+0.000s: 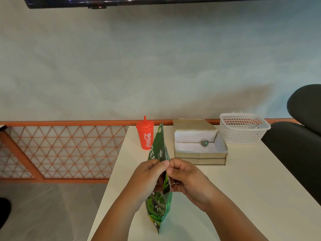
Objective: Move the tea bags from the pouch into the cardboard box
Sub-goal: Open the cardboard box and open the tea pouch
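Observation:
A green tea pouch (159, 205) stands on edge on the white table (243, 188), seen end-on, its long top edge running away from me. My left hand (147, 178) pinches the left side of that top edge and my right hand (187, 176) pinches the right side, thumbs almost touching. Behind them the cardboard box (199, 154) lies open with a white inside and its lid folded back. One small round green item (204, 143) lies in it. No tea bag shows outside the pouch.
A red Coca-Cola cup (145, 134) with a straw stands at the table's back left, close behind the pouch. A white plastic basket (243, 129) sits at the back right. A dark chair (302, 136) is at the right, an orange lattice railing (60, 150) at the left.

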The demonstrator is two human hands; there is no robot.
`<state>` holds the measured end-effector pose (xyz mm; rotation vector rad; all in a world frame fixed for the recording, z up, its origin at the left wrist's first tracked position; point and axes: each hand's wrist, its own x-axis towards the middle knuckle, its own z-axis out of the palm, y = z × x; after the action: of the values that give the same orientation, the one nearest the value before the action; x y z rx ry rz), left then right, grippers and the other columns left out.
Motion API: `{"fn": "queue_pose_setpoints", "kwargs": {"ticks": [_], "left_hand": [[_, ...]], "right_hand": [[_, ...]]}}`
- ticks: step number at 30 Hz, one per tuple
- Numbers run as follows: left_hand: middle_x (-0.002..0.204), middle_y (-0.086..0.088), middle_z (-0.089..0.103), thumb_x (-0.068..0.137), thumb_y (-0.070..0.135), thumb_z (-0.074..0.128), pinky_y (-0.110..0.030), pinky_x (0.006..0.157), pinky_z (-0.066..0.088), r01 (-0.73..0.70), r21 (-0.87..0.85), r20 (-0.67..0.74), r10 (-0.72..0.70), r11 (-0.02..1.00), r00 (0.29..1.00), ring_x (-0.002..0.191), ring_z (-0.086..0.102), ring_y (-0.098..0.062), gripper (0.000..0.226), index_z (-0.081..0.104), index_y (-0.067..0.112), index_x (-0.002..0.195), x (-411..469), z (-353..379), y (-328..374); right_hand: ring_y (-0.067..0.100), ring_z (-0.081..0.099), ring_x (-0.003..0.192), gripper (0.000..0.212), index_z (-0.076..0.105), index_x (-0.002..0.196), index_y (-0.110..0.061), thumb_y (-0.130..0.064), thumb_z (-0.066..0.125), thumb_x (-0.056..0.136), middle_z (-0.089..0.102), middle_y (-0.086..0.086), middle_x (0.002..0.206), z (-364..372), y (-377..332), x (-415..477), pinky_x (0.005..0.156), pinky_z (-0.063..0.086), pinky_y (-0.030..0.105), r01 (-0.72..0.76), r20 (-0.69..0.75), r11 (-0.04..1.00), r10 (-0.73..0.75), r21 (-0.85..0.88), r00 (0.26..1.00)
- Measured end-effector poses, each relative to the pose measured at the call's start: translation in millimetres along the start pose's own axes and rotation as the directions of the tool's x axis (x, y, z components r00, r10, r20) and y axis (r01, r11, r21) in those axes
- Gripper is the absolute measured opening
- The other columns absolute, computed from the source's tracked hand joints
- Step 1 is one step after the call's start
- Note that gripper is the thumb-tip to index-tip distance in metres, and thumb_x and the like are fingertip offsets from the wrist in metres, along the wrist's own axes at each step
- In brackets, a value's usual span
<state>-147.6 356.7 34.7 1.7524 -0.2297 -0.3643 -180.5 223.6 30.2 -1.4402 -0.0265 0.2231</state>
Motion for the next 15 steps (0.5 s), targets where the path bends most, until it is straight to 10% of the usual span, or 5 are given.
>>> {"fn": "queue_pose_setpoints", "kwargs": {"ticks": [8,15], "left_hand": [[0.066,-0.017,0.051,0.095,0.012,0.04,-0.032,0.059,0.044,-0.086,0.054,0.066,0.083,0.995,0.994,0.064,0.048,-0.023,0.031,0.048,-0.003,0.07,1.2,-1.2,0.6],[0.063,-0.01,0.048,0.096,0.01,0.039,-0.024,0.054,0.041,-0.114,0.022,0.044,0.113,0.993,0.993,0.063,0.047,-0.021,0.03,0.05,0.002,0.069,-2.7,2.2,-3.9]], "right_hand": [[0.01,0.049,0.047,0.03,0.052,0.062,-0.011,0.001,0.045,0.088,0.054,0.003,0.054,4.1,-5.0,-4.8,0.05,0.041,0.021,-0.013,-0.096,1.0,0.013,0.008,0.995],[0.012,0.05,0.045,0.02,0.045,0.065,-0.012,-0.013,0.053,0.083,0.053,0.004,0.055,9.0,-15.0,3.7,0.047,0.043,0.022,0.018,-0.248,0.914,-0.129,-0.405,0.96]]}}
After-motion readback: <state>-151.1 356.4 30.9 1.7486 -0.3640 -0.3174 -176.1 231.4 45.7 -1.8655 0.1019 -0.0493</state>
